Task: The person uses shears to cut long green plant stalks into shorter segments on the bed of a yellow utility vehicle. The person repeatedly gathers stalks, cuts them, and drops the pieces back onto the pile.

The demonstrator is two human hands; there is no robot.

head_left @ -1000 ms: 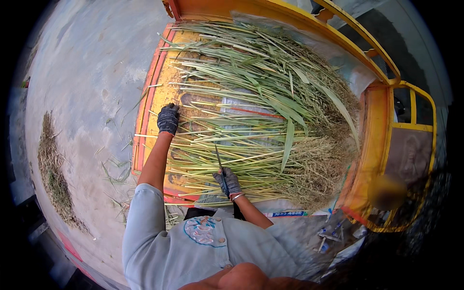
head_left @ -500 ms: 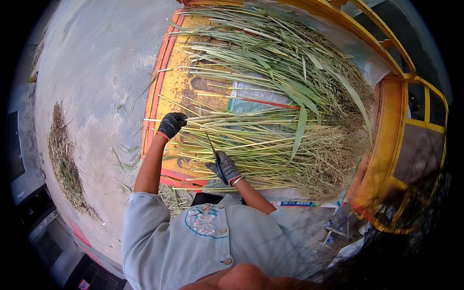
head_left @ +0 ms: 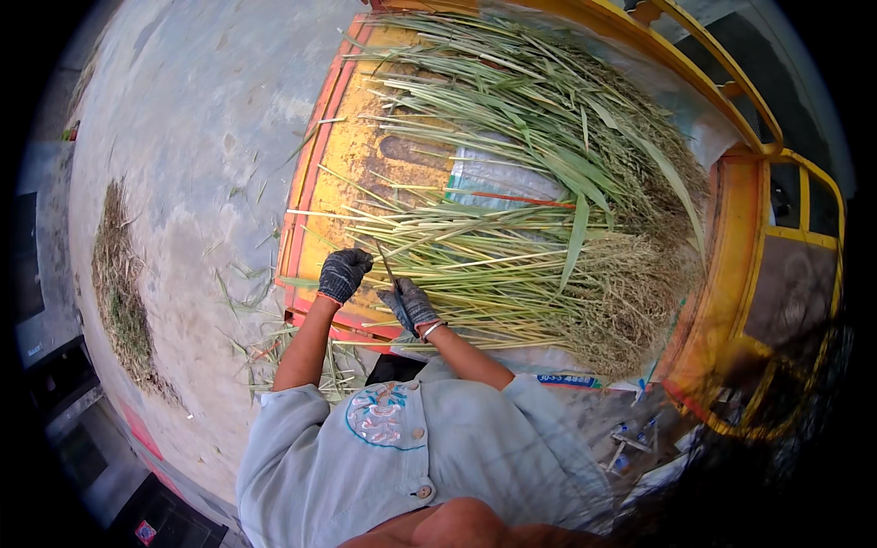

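Observation:
My left hand (head_left: 344, 274), in a dark knit glove, is closed at the cut ends of the stalks, over the near left part of the yellow truck bed. A green stalk end (head_left: 301, 281) pokes out on the left side of this fist; the rest of it is hidden. Just right of it, my right hand (head_left: 411, 306), gloved alike, is wrapped round a knife (head_left: 385, 260). The thin dark blade points up and left, over the stalks. Long green stalks (head_left: 466, 265) lie side by side, their brushy brown seed heads (head_left: 630, 292) to the right.
A second, greener heap of stalks (head_left: 512, 100) covers the far side of the truck bed (head_left: 343, 196). A pale sheet (head_left: 502, 178) shows between the heaps. Yellow rails (head_left: 722, 64) stand at the right. On the concrete at left lies a strip of dry plant litter (head_left: 123, 283).
My left hand has moved down and slightly right, nearer my body and the right hand. My right hand, still round the knife, has shifted a little up and left.

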